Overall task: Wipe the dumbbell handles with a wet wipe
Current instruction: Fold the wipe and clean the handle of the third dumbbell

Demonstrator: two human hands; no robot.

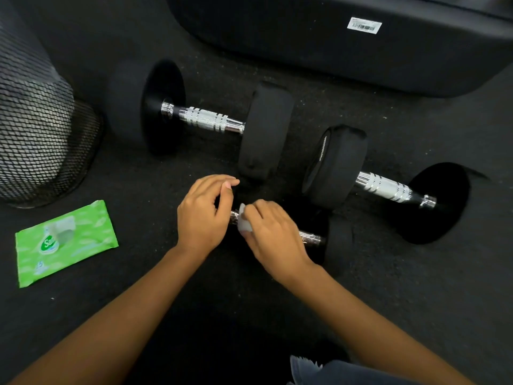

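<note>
the wet wipe (244, 223) is bunched white against the chrome handle (309, 238) of the nearest dumbbell (337, 237), which lies on the dark floor (166, 273) just below the person. the right hand (273, 234) pinches the wipe in curled fingers, pressing it on the bar. the left hand (204, 215) sits at the bar's left end, fingers bent; whether it grips anything i cannot tell. a second dumbbell (205, 119) lies behind, a third dumbbell (384, 187) off right. a green wipe pack (63, 243) lies left, near a mesh bin (36, 129)
</note>
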